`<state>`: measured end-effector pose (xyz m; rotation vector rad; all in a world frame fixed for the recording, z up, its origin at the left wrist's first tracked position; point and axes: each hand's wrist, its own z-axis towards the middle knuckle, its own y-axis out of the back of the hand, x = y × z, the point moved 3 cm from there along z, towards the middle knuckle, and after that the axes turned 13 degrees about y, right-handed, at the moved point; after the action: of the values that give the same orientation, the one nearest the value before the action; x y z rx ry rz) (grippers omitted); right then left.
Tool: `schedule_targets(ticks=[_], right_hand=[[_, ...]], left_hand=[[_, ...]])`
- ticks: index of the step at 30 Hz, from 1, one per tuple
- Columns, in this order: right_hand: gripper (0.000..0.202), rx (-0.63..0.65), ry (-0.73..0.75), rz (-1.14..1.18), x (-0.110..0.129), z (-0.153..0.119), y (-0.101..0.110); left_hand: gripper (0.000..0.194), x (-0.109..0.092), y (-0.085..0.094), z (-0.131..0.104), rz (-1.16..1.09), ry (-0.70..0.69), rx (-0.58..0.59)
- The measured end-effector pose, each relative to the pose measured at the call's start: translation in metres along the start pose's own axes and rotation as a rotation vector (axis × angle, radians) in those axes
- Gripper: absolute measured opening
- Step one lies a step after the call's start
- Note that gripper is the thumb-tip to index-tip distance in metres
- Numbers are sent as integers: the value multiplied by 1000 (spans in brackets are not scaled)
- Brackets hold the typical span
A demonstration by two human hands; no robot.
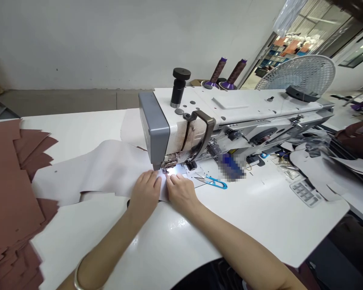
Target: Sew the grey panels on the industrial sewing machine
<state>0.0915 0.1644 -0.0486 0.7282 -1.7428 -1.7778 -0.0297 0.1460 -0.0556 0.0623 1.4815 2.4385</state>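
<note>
looks forward and down from the head, pretty close over left hand (145,190), right hand (182,192) and worktop (174,237)

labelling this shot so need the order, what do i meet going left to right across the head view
Stack of brown pieces → bangle → left hand → right hand → blue-handled snips → white fan.

The machine (236,112) is partly hiding a far pale piece (130,127); the left hand (145,188) and right hand (181,191) are covering some cloth (109,169). Pixelation is obscuring a blue item (232,166). The view's left edge is cropping the brown stack (12,181); its near edge, the bangle (76,278).
</note>
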Motion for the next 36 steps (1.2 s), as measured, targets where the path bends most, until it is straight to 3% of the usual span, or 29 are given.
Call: schedule_targets(ticks=[5,16,22,25,36], right_hand=[[22,-3,-53,6,1,1,0],[20,29,-81,47,1,4,-4],[17,-12,-50,46,4,-1,-2],[16,-29,-18,43,6,-6,-2],[21,-36,12,36,6,-1,-3]], left_hand=[[35,-22,-4,-13,62,43,-45],[37,16,-9,9,-50,-62,20],[30,-5,-1,-3,-38,-52,-89],[33,-13,-3,-10,-31,-28,-63],[30,1,-2,0,-112,-44,-3]])
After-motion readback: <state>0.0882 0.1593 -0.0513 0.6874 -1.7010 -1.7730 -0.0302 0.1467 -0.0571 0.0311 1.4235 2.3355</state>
